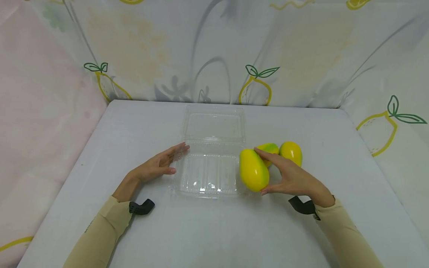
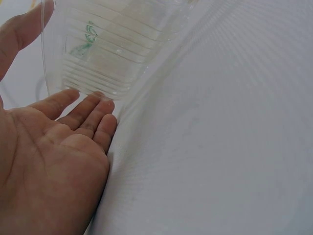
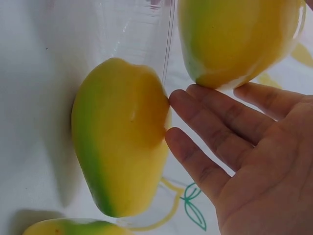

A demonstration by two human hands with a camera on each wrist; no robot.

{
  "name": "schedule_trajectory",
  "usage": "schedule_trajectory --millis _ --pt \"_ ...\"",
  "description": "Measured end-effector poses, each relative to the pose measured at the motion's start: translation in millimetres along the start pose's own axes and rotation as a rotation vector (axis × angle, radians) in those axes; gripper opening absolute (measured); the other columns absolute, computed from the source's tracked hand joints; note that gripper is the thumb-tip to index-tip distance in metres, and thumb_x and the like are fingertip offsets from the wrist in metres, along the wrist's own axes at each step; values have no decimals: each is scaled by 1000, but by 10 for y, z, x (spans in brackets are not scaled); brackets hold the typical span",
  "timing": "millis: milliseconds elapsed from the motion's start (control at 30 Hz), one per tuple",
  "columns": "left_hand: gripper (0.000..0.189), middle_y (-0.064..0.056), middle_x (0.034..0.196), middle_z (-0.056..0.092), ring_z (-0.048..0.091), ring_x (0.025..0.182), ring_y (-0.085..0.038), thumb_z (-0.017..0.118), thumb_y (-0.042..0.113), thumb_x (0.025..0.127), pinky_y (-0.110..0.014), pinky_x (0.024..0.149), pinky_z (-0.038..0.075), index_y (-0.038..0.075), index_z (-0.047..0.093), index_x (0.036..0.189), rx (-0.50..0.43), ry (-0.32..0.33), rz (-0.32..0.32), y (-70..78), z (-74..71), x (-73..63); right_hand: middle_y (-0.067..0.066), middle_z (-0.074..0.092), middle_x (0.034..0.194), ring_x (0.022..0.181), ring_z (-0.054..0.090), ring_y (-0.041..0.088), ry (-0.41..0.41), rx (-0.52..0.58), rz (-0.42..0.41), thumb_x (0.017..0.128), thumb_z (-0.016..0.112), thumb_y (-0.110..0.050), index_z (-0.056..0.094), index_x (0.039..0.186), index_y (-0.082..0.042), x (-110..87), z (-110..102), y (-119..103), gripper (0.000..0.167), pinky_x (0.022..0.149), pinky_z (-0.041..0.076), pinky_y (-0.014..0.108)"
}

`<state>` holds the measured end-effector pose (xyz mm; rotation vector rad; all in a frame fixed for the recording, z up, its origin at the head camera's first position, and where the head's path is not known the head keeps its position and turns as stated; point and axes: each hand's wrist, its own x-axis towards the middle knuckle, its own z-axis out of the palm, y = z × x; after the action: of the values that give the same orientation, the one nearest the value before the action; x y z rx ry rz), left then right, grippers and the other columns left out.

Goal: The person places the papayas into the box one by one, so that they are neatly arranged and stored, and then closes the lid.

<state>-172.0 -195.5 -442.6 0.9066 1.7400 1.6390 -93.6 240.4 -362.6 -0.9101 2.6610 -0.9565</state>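
Note:
A yellow mango (image 1: pixel 253 170) with a green tinge is pinched between the thumb and fingertips of my right hand (image 1: pixel 291 176), raised at the right side of a clear plastic clamshell box (image 1: pixel 209 193). In the right wrist view the held mango (image 3: pixel 234 39) shows at the top, and two fingertips meet a second mango (image 3: pixel 122 137) beside it. My left hand (image 1: pixel 157 163) is at the box's left wall, fingers extended and relaxed. The left wrist view has its fingertips against the ribbed box side (image 2: pixel 98 73).
Behind the right hand lie a second mango (image 1: pixel 273 149), partly hidden, and a third mango (image 1: pixel 291 152). The box's lid (image 1: pixel 214 126) lies folded back toward the wall. A white table (image 1: pixel 201 230) meets lemon-printed cloth (image 1: pixel 214 44) at the back and sides.

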Motion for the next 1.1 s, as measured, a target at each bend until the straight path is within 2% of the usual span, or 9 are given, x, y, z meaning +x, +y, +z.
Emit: schedule_trajectory --millis 267,667,867,967,1100 --pt "83 -16 165 9 7 153 -22 56 -6 92 -13 114 24 5 7 157 -4 7 -5 0 4 -4 5 38 156 141 39 24 1 5 -14 70 84 -47 28 155 -13 13 38 -14 108 116 26 19" --pt "83 -15 165 9 8 153 -22 57 -5 92 -13 114 23 4 7 157 -1 10 -7 -8 2 2 6 38 156 139 40 25 35 -18 -50 68 87 -41 28 155 -12 36 119 -3 109 115 30 28" --pt "82 -15 165 9 6 153 -26 56 -6 92 -13 114 23 4 7 157 7 9 -9 -5 1 2 6 38 156 137 41 25 65 -42 -87 68 87 -42 28 155 -12 63 204 11 110 114 31 31" --pt "82 -15 165 9 6 153 -27 55 -7 92 -13 114 23 4 6 157 12 7 -9 1 1 4 8 39 155 135 42 26 95 -61 -116 67 88 -43 29 154 -10 85 255 16 110 113 32 37" --pt "83 -16 165 9 6 153 -27 54 -8 92 -13 114 23 3 5 157 13 3 -6 8 3 6 10 40 154 135 41 29 126 -75 -142 69 85 -48 31 153 -7 119 342 2 108 115 25 48"
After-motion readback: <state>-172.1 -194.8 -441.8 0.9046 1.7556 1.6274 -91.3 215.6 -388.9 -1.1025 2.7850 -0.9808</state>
